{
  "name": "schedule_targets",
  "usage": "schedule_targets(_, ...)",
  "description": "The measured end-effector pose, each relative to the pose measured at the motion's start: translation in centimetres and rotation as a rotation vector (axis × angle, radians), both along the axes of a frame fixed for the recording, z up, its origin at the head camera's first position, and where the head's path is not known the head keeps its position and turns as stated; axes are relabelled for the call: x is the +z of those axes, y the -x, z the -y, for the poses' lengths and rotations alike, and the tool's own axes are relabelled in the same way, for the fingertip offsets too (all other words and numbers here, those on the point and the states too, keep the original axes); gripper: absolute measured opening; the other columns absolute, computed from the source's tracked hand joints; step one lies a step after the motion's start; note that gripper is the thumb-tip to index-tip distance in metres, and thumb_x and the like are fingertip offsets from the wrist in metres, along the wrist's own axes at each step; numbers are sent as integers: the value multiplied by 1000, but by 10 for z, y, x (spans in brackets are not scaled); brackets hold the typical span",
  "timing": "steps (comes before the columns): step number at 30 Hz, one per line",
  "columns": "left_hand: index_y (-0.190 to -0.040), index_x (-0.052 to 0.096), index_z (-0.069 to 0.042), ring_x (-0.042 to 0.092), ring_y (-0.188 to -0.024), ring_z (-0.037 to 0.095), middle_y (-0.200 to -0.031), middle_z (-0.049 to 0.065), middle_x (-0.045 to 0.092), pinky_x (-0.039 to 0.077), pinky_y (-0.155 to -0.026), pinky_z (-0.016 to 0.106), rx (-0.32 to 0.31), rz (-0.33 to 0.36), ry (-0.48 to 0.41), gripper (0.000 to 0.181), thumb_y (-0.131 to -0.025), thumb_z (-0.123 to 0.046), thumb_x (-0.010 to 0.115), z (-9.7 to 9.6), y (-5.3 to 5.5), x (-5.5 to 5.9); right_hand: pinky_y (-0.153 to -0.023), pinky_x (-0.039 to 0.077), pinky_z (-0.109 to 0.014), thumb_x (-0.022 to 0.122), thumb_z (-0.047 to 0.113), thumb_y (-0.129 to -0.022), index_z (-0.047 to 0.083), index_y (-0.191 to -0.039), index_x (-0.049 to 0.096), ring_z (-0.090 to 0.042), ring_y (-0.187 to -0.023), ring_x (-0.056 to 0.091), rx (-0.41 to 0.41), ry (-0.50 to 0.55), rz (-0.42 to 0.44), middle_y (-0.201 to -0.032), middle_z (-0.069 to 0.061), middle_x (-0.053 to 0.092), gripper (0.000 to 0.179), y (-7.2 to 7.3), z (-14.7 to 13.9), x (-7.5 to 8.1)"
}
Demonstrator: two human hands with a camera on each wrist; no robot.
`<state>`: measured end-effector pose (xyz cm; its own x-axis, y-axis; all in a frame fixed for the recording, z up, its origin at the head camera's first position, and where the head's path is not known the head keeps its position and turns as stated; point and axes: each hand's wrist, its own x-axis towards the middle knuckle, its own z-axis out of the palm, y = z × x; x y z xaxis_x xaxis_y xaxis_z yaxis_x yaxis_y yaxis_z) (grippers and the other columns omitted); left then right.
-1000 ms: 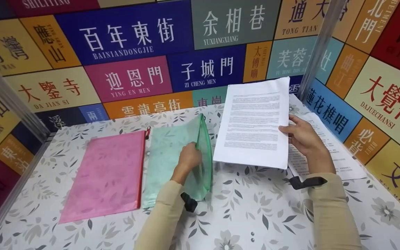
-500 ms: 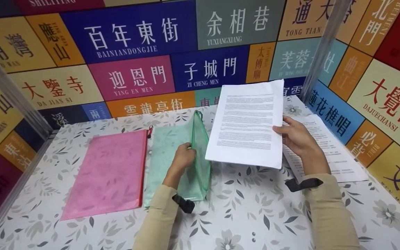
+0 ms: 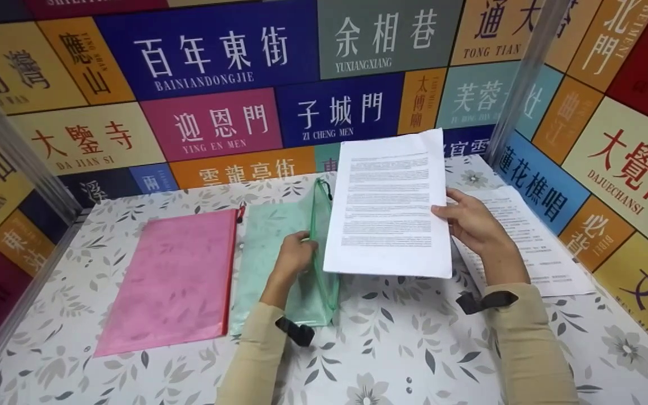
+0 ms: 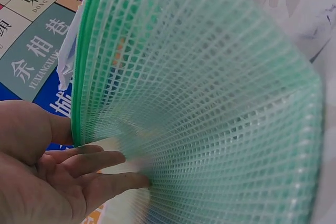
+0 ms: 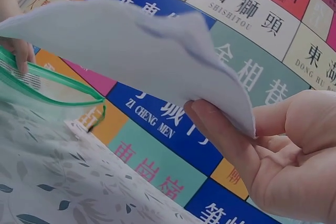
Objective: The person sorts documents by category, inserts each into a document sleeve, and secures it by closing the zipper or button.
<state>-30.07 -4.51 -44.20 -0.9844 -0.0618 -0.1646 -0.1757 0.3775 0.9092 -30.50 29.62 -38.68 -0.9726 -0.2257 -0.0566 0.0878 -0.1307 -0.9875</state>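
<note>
My left hand (image 3: 294, 256) pinches the upper edge of a green mesh zipper pouch (image 3: 273, 230) and lifts it so the mouth gapes on the right side. In the left wrist view the thumb and fingers (image 4: 105, 187) grip the pouch's green rim, with the grid-patterned sheet (image 4: 220, 108) filling the view. My right hand (image 3: 476, 222) holds a stack of printed paper (image 3: 388, 208) by its right edge, thumb on the printed face. The stack is raised and tilted, its left edge overlapping the pouch's opening in the head view. From the right wrist, the paper (image 5: 115, 51) bows slightly.
A pink zipper pouch (image 3: 169, 281) lies flat to the left of the green one. More printed sheets (image 3: 543, 247) lie on the table at the right, partly behind my right hand. Panels with lettering (image 3: 206, 50) wall in the floral-patterned table (image 3: 391, 337) at the back and sides.
My right hand has brought the paper stack leftward, up to the green pouch's mouth. The left hand has shifted slightly left, still holding the pouch's edge; the opening looks a little narrower.
</note>
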Motion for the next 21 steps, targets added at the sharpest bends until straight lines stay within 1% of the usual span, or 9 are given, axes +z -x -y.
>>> schedule_targets(2, -138, 58, 0, 63, -81, 19, -120, 18, 70, 50, -60, 25, 10, 7, -15, 43, -96, -11, 53, 0, 1, 0, -79, 62, -31, 56, 3, -100, 2, -157, 20, -16, -100, 74, 1, -14, -4, -115, 0, 72, 67, -1, 2, 1)
schedule_targets(4, -138, 58, -1, 65, -82, 18, -119, 17, 71, 54, -62, 27, 16, 8, -35, 43, -96, -11, 54, 0, 1, 0, -78, 62, -31, 56, 3, -100, 2, -157, 22, -17, -99, 74, 0, -26, -6, -114, 0, 72, 66, -1, 3, 2)
schedule_targets(6, -139, 57, -1, 68, -86, 18, -120, 17, 71, 59, -67, 31, 16, 11, -58, 43, -96, -11, 55, 0, 1, 0, -77, 62, -31, 56, 3, -100, 2, -156, 24, -17, -98, 74, 4, -41, -7, -114, 0, 73, 65, -3, 6, 4)
schedule_targets(9, -139, 56, -1, 71, -97, 20, -124, 18, 70, 62, -73, 37, 13, 4, -84, 44, -97, -11, 56, -1, 2, 0, -78, 63, -32, 56, 3, -99, 3, -156, 25, -17, -98, 74, 8, -59, -10, -114, -1, 73, 65, -4, 8, 6)
schedule_targets(12, -139, 57, -3, 70, -109, 24, -129, 17, 68, 62, -73, 38, 1, -1, -110, 43, -97, -11, 57, 1, 2, 0, -78, 63, -33, 57, 3, -99, 5, -157, 26, -18, -100, 74, 9, -86, -8, -116, -1, 72, 66, -5, 12, 8)
schedule_targets(15, -139, 57, -4, 66, -119, 29, -135, 16, 65, 63, -70, 39, -9, 19, -156, 43, -96, -7, 55, 1, 2, -1, -77, 63, -34, 56, 4, -99, 6, -157, 27, -18, -99, 74, 1, -124, -13, -116, -1, 72, 64, -6, 16, 10)
schedule_targets(17, -139, 58, -4, 64, -123, 29, -136, 16, 64, 64, -68, 38, -4, 22, -142, 44, -95, -4, 55, 0, 2, -3, -77, 63, -34, 56, 5, -100, 5, -156, 28, -19, -98, 74, -2, -147, -19, -114, 0, 72, 63, -7, 17, 11)
schedule_targets(19, -137, 60, -4, 65, -122, 29, -135, 16, 65, 64, -68, 37, 8, 21, -105, 42, -95, -5, 55, -1, 2, -5, -76, 63, -34, 55, 5, -100, 5, -157, 28, -19, -97, 75, -7, -169, -20, -113, 0, 73, 62, -8, 17, 11)
schedule_targets(21, -135, 62, -4, 66, -121, 27, -132, 16, 67, 63, -74, 36, 21, -9, -44, 40, -95, -7, 56, -3, 0, -5, -76, 63, -34, 55, 4, -100, 5, -157, 27, -18, -96, 75, -8, -182, -16, -112, 1, 73, 63, -7, 16, 9)
